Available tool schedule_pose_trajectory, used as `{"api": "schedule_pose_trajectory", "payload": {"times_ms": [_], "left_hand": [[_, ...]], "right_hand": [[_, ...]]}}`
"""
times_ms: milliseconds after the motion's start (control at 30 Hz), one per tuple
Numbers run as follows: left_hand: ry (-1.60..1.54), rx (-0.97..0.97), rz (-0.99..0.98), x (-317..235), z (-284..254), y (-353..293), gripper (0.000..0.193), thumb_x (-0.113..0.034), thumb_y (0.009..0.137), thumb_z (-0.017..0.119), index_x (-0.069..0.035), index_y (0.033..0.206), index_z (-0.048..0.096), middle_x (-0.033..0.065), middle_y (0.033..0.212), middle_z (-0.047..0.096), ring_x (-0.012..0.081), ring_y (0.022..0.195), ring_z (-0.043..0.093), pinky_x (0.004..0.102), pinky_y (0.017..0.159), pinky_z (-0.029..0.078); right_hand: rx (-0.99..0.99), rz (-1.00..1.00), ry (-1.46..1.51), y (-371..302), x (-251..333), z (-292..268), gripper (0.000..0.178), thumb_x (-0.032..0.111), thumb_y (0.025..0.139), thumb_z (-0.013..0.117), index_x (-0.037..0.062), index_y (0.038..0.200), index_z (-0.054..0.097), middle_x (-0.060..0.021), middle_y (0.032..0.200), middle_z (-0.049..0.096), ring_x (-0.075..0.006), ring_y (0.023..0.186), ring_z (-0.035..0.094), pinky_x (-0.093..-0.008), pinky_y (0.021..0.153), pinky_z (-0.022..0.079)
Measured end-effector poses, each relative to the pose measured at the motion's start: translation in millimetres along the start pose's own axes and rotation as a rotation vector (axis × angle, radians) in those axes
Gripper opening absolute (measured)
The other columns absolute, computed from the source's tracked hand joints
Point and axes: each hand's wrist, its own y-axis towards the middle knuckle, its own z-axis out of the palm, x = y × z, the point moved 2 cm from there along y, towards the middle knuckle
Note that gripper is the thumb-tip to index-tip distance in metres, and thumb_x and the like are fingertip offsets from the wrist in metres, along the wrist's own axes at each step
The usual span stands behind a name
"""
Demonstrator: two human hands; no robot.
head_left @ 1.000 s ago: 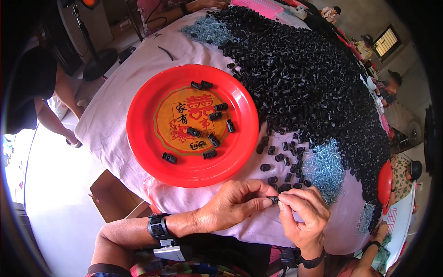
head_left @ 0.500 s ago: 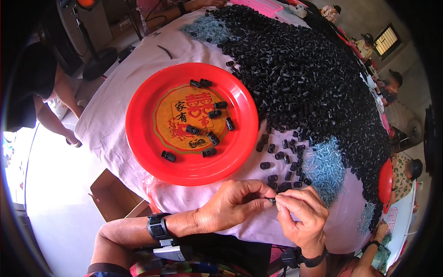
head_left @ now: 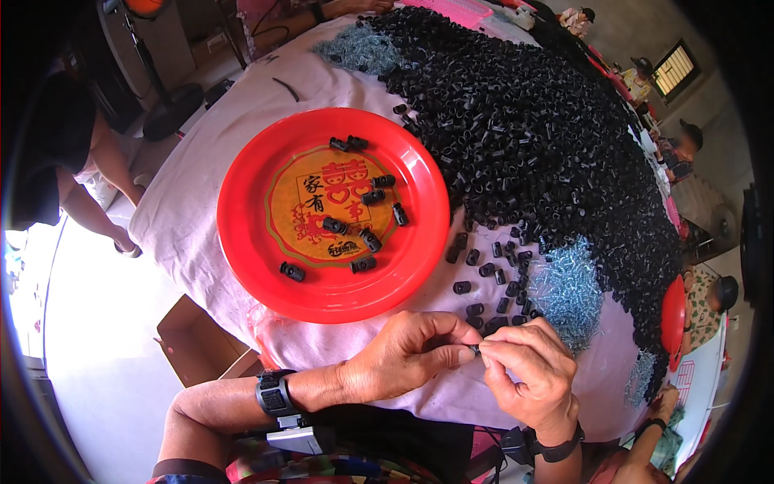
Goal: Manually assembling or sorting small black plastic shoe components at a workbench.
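My left hand [head_left: 407, 359] and my right hand [head_left: 532, 375] meet at the near edge of the table, fingertips pinched together. Between them a small dark piece [head_left: 474, 349] just shows; the fingers cover most of it. Just beyond my hands lie loose black plastic cord-lock pieces [head_left: 462, 287], scattered on the pale cloth. Beside these is a heap of tiny bluish-silver springs [head_left: 568, 282]. To the left, a round red plate [head_left: 242, 242] with a printed centre carries several black cord locks [head_left: 293, 271].
A big mound of black plastic parts [head_left: 532, 129] covers the right and far table. More springs [head_left: 359, 50] lie at the far left. Below the table stands an open cardboard box [head_left: 193, 339]. A co-worker's arm [head_left: 649, 427] reaches in at lower right; other people sit around.
Both hands stay pinched together at nearly the same spot, with the right wrist turned slightly. The dark piece shows a little less between the fingertips. The plate's contents look unchanged.
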Motion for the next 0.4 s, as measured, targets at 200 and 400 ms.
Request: {"api": "schedule_pose_trajectory", "payload": {"times_ms": [200,400], "left_hand": [[0.113,-0.049,0.078,-5.5,2.5,-2.4,0.016,-0.009,0.099,0.071,0.001,0.112,0.071,0.0021,0.093,0.072,0.0042,0.087,0.059,0.0253,0.077,0.052],[0.131,-0.048,0.07,-2.6,2.1,-3.0,0.016,-0.009,0.099,0.071,0.0,0.113,0.071,0.0043,0.094,0.073,0.0061,0.088,0.061,0.0265,0.078,0.053]], "right_hand": [[0.003,0.06,0.075,-2.5,-5.3,-0.4,0.027,-0.007,0.072,0.079,0.0045,0.096,0.074,-0.0076,0.089,0.072,-0.0242,0.072,0.067,-0.0333,0.063,0.054],[0.014,0.144,0.113,-5.5,-4.5,0.1,0.026,-0.007,0.073,0.079,0.0054,0.095,0.075,-0.0079,0.088,0.073,-0.0247,0.072,0.068,-0.033,0.065,0.054]]}}
